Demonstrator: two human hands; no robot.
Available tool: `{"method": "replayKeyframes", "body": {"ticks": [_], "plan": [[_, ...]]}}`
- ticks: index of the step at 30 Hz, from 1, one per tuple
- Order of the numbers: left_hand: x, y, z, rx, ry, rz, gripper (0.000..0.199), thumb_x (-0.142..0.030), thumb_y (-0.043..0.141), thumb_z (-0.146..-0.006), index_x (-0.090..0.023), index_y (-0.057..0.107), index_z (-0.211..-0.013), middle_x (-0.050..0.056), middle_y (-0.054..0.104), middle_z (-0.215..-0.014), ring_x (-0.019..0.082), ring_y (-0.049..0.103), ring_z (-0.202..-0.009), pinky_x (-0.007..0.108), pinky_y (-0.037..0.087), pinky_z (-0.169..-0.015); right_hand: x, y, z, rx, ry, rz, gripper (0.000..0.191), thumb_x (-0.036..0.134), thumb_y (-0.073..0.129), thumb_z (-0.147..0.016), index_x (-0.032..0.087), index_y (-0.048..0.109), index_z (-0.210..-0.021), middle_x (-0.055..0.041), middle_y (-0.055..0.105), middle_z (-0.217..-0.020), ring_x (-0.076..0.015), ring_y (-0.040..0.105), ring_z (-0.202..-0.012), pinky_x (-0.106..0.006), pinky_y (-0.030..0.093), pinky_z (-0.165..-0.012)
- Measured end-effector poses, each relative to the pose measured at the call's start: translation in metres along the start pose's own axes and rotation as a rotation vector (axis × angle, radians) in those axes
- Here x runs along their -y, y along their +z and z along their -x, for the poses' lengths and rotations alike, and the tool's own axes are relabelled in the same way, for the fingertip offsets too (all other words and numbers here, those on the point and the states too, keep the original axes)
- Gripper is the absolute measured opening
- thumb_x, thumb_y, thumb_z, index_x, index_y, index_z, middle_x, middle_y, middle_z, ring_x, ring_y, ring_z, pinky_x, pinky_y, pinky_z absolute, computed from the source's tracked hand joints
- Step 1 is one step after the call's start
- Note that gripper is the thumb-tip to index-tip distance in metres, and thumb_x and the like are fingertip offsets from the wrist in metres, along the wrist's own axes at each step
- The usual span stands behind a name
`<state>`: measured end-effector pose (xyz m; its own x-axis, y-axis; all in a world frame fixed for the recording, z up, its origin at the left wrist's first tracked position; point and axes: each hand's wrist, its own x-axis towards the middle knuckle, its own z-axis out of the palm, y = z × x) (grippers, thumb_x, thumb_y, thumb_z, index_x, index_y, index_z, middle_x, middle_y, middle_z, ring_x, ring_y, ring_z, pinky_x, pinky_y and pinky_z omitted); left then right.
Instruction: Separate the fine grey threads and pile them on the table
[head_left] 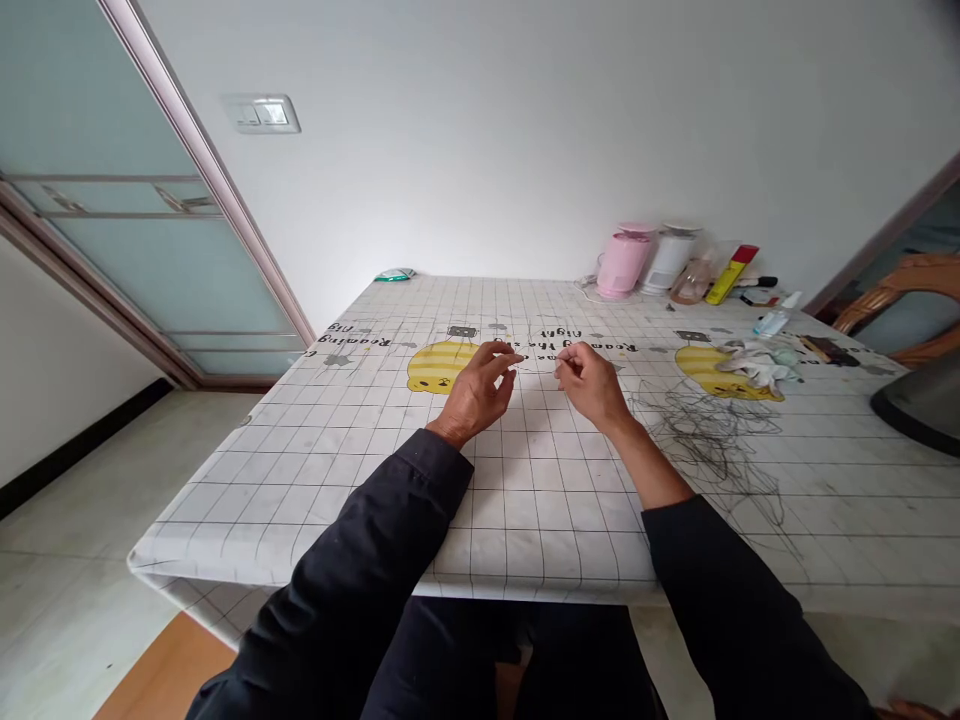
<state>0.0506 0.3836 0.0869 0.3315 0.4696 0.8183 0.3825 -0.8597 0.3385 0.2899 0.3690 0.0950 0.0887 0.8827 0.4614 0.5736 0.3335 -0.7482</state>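
Observation:
Both hands are raised over the middle of the tablecloth, a short gap apart. My left hand has its thumb and forefinger curled toward each other. My right hand is closed in a pinch, with its other fingers bent. A very thin dark strand seems to run between the fingertips of the two hands; it is hard to see against the printed grid. Right of my right forearm lies a loose tangle of thin dark strands, spread flat on the cloth.
The checked tablecloth covers the table up to the wall. Along the back right stand a pink device, a white device, a bottle and a yellow-red box. A crumpled cloth and a dark rounded object are at the right.

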Motion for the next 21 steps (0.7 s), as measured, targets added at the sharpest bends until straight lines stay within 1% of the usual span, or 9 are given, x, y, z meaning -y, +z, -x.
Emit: {"method": "replayKeyframes", "body": {"ticks": [3, 5, 8, 10, 13, 15, 17, 18, 21], "plan": [[0.002, -0.001, 0.001, 0.024, 0.022, -0.057, 0.031, -0.009, 0.057, -0.109, -0.02, 0.074, -0.133, 0.017, 0.069, -0.139, 0.018, 0.074, -0.099, 0.031, 0.062, -0.077, 0.001, -0.005, 0.001, 0.024, 0.042, -0.119, 0.013, 0.035, 0.071, -0.097, 0.025, 0.064, -0.096, -0.0018, 0.075, -0.083, -0.0191, 0.069, -0.065, -0.035, 0.056, -0.067], [0.003, -0.002, 0.001, 0.046, 0.038, -0.101, 0.029, -0.009, 0.058, -0.109, -0.019, 0.075, -0.131, 0.018, 0.069, -0.14, 0.019, 0.074, -0.097, 0.031, 0.061, -0.075, 0.003, -0.009, 0.001, 0.066, 0.089, -0.249, 0.017, 0.037, 0.077, -0.094, 0.024, 0.065, -0.095, -0.001, 0.072, -0.081, -0.0184, 0.069, -0.065, -0.036, 0.059, -0.067], [0.004, -0.004, -0.001, 0.035, 0.026, -0.098, 0.019, -0.017, 0.062, -0.112, -0.018, 0.079, -0.12, 0.017, 0.072, -0.137, 0.018, 0.073, -0.093, 0.03, 0.059, -0.073, 0.008, -0.014, 0.001, 0.155, 0.188, -0.494, 0.024, 0.038, 0.087, -0.088, 0.023, 0.068, -0.091, -0.0003, 0.068, -0.077, -0.0168, 0.065, -0.064, -0.037, 0.062, -0.068], [0.003, -0.004, -0.003, 0.009, -0.003, -0.038, 0.019, -0.023, 0.064, -0.113, -0.018, 0.082, -0.113, 0.017, 0.075, -0.135, 0.017, 0.073, -0.091, 0.03, 0.058, -0.072, 0.01, -0.017, 0.002, 0.245, 0.282, -0.639, 0.028, 0.038, 0.093, -0.083, 0.02, 0.071, -0.088, -0.0012, 0.067, -0.077, -0.0157, 0.062, -0.066, -0.036, 0.063, -0.068], [-0.002, -0.004, -0.007, -0.014, -0.107, 0.134, 0.02, -0.03, 0.068, -0.112, -0.02, 0.085, -0.108, 0.015, 0.079, -0.131, 0.018, 0.075, -0.095, 0.028, 0.059, -0.069, 0.012, -0.019, 0.003, 0.347, 0.419, -0.792, 0.035, 0.036, 0.101, -0.073, 0.017, 0.074, -0.084, -0.0018, 0.066, -0.078, -0.0135, 0.059, -0.065, -0.033, 0.061, -0.065], [-0.006, -0.005, -0.008, 0.005, -0.236, 0.259, 0.02, -0.034, 0.072, -0.108, -0.021, 0.087, -0.108, 0.012, 0.083, -0.116, 0.018, 0.076, -0.09, 0.027, 0.058, -0.064, 0.012, -0.017, 0.004, 0.361, 0.481, -0.872, 0.036, 0.033, 0.103, -0.068, 0.015, 0.078, -0.088, -0.0009, 0.064, -0.077, -0.0121, 0.056, -0.065, -0.031, 0.059, -0.063], [-0.008, -0.006, -0.009, 0.024, -0.373, 0.341, 0.02, -0.036, 0.076, -0.105, -0.021, 0.088, -0.109, 0.008, 0.083, -0.098, 0.016, 0.073, -0.077, 0.026, 0.057, -0.059, 0.012, -0.015, 0.004, 0.355, 0.517, -0.934, 0.036, 0.031, 0.103, -0.07, 0.014, 0.082, -0.094, -0.0002, 0.063, -0.076, -0.0114, 0.054, -0.065, -0.028, 0.057, -0.062], [-0.008, -0.006, -0.009, 0.021, -0.425, 0.361, 0.02, -0.036, 0.077, -0.104, -0.021, 0.089, -0.109, 0.006, 0.082, -0.093, 0.015, 0.071, -0.072, 0.026, 0.057, -0.057, 0.012, -0.014, 0.004, 0.349, 0.529, -0.958, 0.034, 0.031, 0.102, -0.072, 0.014, 0.082, -0.094, -0.0002, 0.062, -0.076, -0.0113, 0.054, -0.066, -0.027, 0.057, -0.062], [-0.009, -0.006, -0.008, -0.016, -0.497, 0.364, 0.019, -0.033, 0.078, -0.1, -0.02, 0.09, -0.107, 0.004, 0.08, -0.086, 0.013, 0.068, -0.064, 0.025, 0.054, -0.054, 0.014, -0.012, 0.005, 0.315, 0.529, -1.019, 0.03, 0.036, 0.101, -0.08, 0.016, 0.082, -0.09, -0.0008, 0.063, -0.078, -0.011, 0.055, -0.069, -0.026, 0.057, -0.065]]}}
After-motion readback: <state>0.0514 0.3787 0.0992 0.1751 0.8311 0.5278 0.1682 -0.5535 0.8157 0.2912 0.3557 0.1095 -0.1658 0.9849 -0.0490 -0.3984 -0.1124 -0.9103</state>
